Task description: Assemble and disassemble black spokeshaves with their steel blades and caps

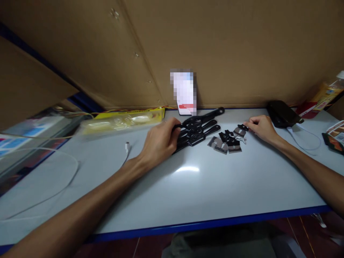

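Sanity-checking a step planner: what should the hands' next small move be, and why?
Probably lift the small black part with the right hand toward the black handle: the left hand appears to grip that handle beside the other handles, while the right fingertips seem to pinch the part near the flat metal plates.
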`<state>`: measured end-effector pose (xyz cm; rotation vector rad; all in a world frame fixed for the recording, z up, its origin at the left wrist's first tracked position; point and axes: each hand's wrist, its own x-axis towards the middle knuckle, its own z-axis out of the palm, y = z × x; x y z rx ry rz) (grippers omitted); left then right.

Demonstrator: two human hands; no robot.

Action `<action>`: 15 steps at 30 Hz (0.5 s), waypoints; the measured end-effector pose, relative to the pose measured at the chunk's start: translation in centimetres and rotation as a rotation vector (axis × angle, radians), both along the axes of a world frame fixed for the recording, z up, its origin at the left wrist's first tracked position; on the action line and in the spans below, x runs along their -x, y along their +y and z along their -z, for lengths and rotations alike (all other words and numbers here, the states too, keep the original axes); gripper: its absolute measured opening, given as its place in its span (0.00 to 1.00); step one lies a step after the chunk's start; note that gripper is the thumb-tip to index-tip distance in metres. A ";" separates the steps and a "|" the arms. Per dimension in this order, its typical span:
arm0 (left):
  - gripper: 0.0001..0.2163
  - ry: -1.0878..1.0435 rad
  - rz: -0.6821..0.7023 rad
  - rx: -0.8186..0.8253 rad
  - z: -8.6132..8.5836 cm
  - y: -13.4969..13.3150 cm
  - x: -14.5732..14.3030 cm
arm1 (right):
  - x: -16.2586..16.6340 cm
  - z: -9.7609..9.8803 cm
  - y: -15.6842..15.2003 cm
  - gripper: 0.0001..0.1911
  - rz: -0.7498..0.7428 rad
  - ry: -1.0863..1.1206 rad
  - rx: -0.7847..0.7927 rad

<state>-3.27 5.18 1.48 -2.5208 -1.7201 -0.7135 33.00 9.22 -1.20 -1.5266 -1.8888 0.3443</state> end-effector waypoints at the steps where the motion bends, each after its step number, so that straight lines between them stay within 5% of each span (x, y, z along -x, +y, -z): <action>1: 0.10 -0.058 0.105 0.035 -0.1 -0.8 -0.6 | 0.0 0.0 0.0 0.23 -0.004 0.003 0.004; 7: 0.07 -0.156 0.661 0.234 -0.4 -5.9 -3.9 | 0.0 -0.1 -0.1 0.23 -0.004 0.006 0.010; 15: 0.09 -0.033 0.690 0.303 0.4 -6.1 -3.6 | 0.0 -0.3 0.0 0.20 0.017 0.037 0.010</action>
